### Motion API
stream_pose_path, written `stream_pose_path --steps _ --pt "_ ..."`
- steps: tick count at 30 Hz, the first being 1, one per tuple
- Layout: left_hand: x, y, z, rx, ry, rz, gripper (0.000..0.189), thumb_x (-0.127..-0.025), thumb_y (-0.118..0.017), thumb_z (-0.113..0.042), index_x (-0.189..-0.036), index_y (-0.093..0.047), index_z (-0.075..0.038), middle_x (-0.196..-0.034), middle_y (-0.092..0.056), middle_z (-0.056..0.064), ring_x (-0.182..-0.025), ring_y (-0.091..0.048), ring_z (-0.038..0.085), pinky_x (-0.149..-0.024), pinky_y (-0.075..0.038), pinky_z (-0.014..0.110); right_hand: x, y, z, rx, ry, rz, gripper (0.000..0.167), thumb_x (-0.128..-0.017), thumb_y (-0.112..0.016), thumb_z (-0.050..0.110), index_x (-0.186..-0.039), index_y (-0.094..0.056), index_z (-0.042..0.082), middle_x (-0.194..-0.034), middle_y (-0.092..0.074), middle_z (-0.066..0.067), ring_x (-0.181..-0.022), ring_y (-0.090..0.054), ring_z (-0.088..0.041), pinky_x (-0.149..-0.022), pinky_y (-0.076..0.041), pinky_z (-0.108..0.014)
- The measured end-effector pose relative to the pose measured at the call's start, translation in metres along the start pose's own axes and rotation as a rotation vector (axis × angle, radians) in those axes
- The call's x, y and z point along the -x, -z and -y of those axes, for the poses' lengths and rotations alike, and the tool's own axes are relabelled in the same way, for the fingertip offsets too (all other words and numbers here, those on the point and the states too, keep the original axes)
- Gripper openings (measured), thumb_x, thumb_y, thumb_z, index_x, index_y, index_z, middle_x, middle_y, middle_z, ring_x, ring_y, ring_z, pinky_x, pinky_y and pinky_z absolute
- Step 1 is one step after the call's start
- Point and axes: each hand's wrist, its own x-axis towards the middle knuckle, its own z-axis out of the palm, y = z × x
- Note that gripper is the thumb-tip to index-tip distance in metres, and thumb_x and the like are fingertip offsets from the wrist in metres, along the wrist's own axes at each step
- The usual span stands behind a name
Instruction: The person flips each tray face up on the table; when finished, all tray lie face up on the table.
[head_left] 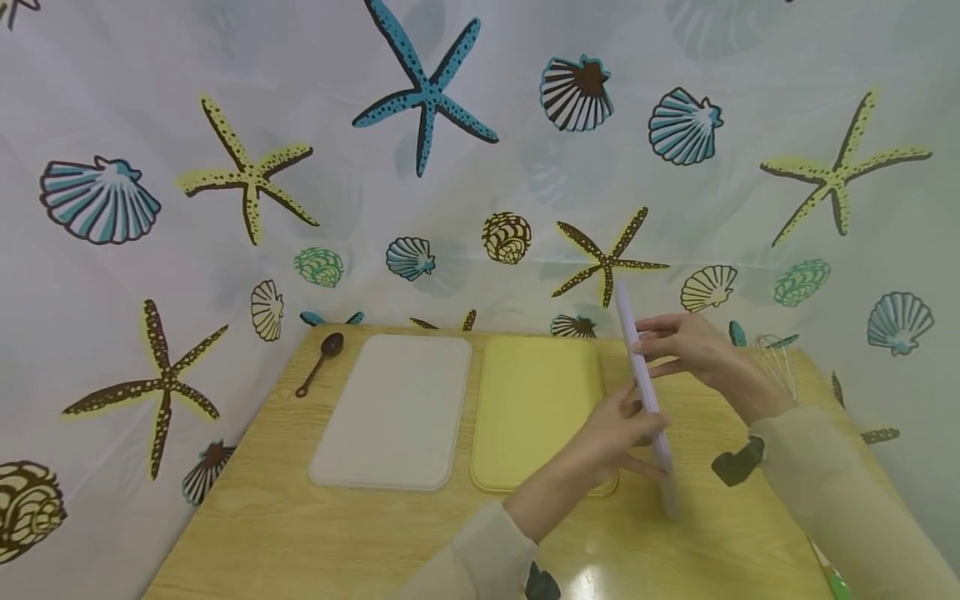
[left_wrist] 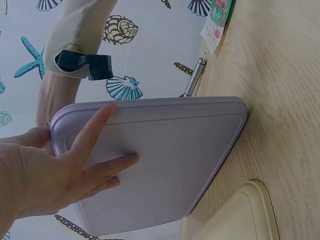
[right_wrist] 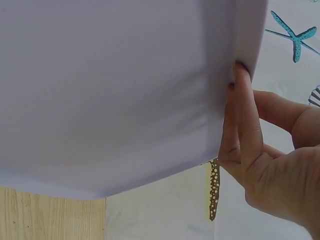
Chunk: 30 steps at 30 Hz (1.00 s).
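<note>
Both hands hold a lavender rectangular board (head_left: 644, 383) tilted up on edge, right of a yellow board (head_left: 536, 408). My left hand (head_left: 611, 429) grips its near part. In the left wrist view the left fingers (left_wrist: 90, 135) spread across the flat, grooved face of the board (left_wrist: 175, 175). My right hand (head_left: 693, 343) pinches the edge farther back. The right wrist view shows two fingers (right_wrist: 245, 115) of that hand against the other side, just inside a raised rim, with the thumb outside the edge.
A white board (head_left: 390, 412) lies left of the yellow one, and a dark spoon (head_left: 322, 364) beyond it. A wire whisk (head_left: 776, 360) is at the back right. A green and white packet (left_wrist: 218, 22) and a metal handle (left_wrist: 195, 76) lie along the wooden table's side.
</note>
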Motion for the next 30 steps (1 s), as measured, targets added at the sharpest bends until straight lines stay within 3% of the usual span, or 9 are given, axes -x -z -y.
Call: stream_pose_path --steps 8,20,30 --pt "0.000 0.006 -0.002 0.115 0.050 -0.044 0.074 -0.090 -0.063 -0.005 -0.153 -0.026 -0.016 -0.145 -0.037 0.026 -0.120 -0.048 0.050 -0.071 -0.055 0.059 -0.003 -0.009 0.002 0.028 0.003 0.014 0.054 -0.093 -0.061 0.007 -0.141 -0.040 -0.008 -0.109 -0.056 -0.017 -0.090 -0.065 -0.018 -0.081 -0.058 -0.039" --pt "0.000 0.008 -0.002 0.141 0.085 -0.064 0.064 -0.093 -0.061 -0.006 -0.150 -0.034 -0.017 -0.135 -0.047 0.023 -0.117 -0.048 0.054 -0.070 -0.056 0.058 -0.004 -0.012 -0.002 0.016 -0.010 0.011 0.055 -0.093 -0.061 0.007 -0.141 -0.039 -0.007 -0.111 -0.054 -0.018 -0.095 -0.062 -0.024 -0.082 -0.058 -0.038" --pt "0.006 0.016 -0.006 0.106 0.083 -0.062 0.062 -0.090 -0.060 -0.001 -0.147 -0.038 -0.011 -0.123 -0.054 0.022 -0.104 -0.060 0.046 -0.067 -0.058 0.052 -0.008 -0.022 -0.001 0.033 -0.018 0.019 0.053 -0.093 -0.060 0.005 -0.141 -0.041 -0.006 -0.114 -0.053 -0.020 -0.090 -0.064 -0.021 -0.079 -0.058 -0.038"
